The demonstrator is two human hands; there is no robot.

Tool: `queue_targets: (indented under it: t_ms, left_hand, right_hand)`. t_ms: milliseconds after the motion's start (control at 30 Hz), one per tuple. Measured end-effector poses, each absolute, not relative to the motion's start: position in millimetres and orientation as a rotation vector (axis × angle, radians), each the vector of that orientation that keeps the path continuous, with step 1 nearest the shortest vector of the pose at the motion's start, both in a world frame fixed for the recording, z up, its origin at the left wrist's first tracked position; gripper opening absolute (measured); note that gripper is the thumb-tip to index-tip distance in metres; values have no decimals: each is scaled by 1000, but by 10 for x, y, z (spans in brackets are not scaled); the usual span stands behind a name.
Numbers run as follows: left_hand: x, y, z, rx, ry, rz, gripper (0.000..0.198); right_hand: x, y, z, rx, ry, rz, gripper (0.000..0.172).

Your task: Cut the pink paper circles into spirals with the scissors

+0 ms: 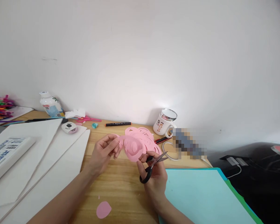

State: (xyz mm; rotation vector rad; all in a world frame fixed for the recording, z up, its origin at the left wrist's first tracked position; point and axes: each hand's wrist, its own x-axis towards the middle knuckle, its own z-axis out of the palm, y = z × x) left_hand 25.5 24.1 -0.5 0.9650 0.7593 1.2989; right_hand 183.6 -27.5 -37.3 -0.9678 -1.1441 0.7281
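My left hand (105,152) pinches the edge of a curved pink paper piece (135,157), slightly blurred and raised above the wooden desk. My right hand (157,179) has black-handled scissors (146,176) hooked on its fingers, the blades parted and pointing away to the right. The fingertips of that hand are at the lower right edge of the same paper; whether they grip it I cannot tell. Behind lies a pile of pink paper pieces (142,133) with cut slits. A rounded pink petal-shaped piece (104,209) rests near the front of the desk.
A white mug (162,123) and tape roll (165,152) stand right of the pile. Black marker (118,124), pink scissors (90,119) and white bottle (50,104) lie along the wall. White boards (60,174) cover the left, light-blue sheets (200,193) the right.
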Motion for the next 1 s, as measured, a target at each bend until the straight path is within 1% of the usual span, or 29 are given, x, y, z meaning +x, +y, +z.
queue_targets:
  t_ms: [300,467,600,667,767,867,933,1000]
  left_hand:
    - [273,258,35,776,722,1287,26]
    - [397,221,-87,727,739,1199,24]
    - [468,208,-181,737,742,1081,25]
    - [471,212,-199,759,727,1018,33]
    - [454,215,-191,809,687,964,52]
    - [441,208,-168,877,674,956,63]
    - [438,205,-167,915,686,978,65]
    - [434,209,-185,952,733,996,60]
  right_hand:
    - [1829,-305,-406,-979,-1202,653,26]
    - [1831,-309,-450,-1024,-1211,617,27]
    - [1825,-296,-479,-1080,-1205,680,30]
    - [1822,-282,-473,-1103,-1177,719,30]
    - [1826,-251,-439,-1160,-1123,780,30]
    - [1837,-217,-409,-1179,-1059,846,30]
    - [1840,-199,-400,-1168,-1019,884,30]
    - [1839,-188,-394,-1157,-984,921,30]
